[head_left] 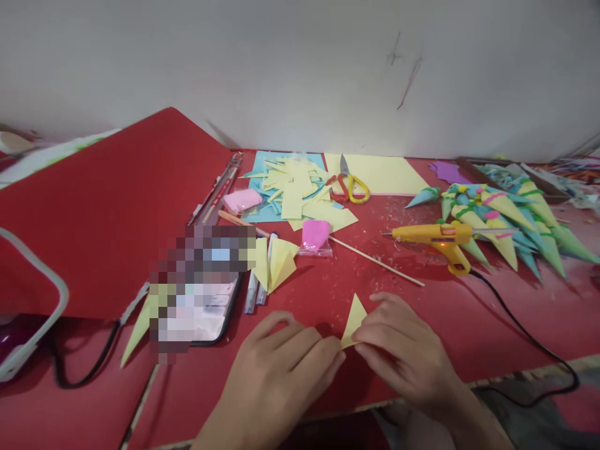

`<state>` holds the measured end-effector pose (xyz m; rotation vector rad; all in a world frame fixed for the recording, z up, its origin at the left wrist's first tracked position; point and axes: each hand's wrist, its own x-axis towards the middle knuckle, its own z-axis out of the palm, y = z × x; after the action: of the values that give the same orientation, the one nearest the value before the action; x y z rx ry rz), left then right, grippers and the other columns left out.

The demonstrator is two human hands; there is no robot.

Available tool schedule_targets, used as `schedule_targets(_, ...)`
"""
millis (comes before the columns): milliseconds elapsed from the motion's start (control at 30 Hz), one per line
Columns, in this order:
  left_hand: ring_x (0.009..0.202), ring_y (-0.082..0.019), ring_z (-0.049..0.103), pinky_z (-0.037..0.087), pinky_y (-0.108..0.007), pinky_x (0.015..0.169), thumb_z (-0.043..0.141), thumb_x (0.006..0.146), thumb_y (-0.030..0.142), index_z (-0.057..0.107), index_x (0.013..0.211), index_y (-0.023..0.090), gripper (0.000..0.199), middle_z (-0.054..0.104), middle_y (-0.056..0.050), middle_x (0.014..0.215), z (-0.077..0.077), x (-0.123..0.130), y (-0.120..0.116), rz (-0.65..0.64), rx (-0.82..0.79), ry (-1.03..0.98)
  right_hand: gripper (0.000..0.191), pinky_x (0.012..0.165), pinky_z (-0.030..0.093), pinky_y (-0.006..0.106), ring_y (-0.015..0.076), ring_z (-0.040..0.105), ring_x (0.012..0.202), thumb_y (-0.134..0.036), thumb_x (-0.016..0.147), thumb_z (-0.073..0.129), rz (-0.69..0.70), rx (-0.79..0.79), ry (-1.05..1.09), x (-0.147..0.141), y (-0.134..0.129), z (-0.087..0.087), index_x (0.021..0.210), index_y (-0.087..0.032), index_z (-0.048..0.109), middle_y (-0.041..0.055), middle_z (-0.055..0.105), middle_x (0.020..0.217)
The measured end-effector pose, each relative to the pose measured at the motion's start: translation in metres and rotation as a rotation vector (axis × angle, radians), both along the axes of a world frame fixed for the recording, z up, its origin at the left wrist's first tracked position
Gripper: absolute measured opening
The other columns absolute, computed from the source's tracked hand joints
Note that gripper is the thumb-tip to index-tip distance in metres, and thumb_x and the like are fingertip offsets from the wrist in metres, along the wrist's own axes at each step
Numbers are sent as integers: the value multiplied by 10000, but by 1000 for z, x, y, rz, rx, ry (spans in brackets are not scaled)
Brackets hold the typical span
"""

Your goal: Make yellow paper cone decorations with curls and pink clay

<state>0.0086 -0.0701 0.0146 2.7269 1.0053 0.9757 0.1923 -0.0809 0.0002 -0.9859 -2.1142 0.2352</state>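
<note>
Between my two hands, near the table's front edge, is a small pointed piece of yellow paper (355,319). My left hand (290,362) pinches its lower left corner with fingers curled. My right hand (398,344) grips its right side between thumb and fingers. Folded yellow paper pieces (276,261) lie beyond my left hand, against some markers (252,292). A thin stick (377,261) rests on the red table beyond my right hand, and a pink packet (315,237) touches its far end.
A yellow glue gun (434,235) with a black cord lies at the right beside paper cones (506,219). Scissors (349,184) and paper scraps (293,184) lie at the back. A phone (206,306) and a red board (122,219) stand left.
</note>
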Motion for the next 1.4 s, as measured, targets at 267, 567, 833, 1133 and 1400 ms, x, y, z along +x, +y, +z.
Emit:
schedule_targets(267,488,-71,511,379,-242,553,394,853,138,584,751,198,224,581,61,554,2,-4,-3,-5,-25,16,111,862,399,283,77,539,572,-131,808,497,-16,-46,-31,0,-2,2,743,-189,565,-44,603,647)
schedule_targets(567,475,-82,505,392,-242,558,342,850,85,594,830,194,275,578,53,551,0,-3,-2,12,117,93,118,961,341,387,84,548,591,-145,780,519,-64,42,-72,0,-2,-1,816,-234,588,-50,620,672)
schedule_targets(833,498,-99,507,392,-264,595,312,839,43,575,739,181,313,578,47,557,5,0,-2,-17,149,90,135,920,389,311,61,530,537,-126,799,505,-17,29,13,-8,-2,3,722,-206,580,-64,602,616)
schedule_targets(1133,523,-103,521,414,-263,609,309,858,95,565,788,194,283,604,38,603,7,2,-3,-21,82,96,156,901,397,280,62,514,526,-116,807,460,19,37,-5,-6,0,5,735,-190,577,-52,600,611)
schedule_targets(1400,516,-110,523,403,-267,585,321,856,90,565,730,175,288,597,40,584,4,3,-2,-30,48,104,165,869,406,269,65,517,563,-80,789,445,34,31,-18,-7,0,4,728,-168,570,-45,589,609)
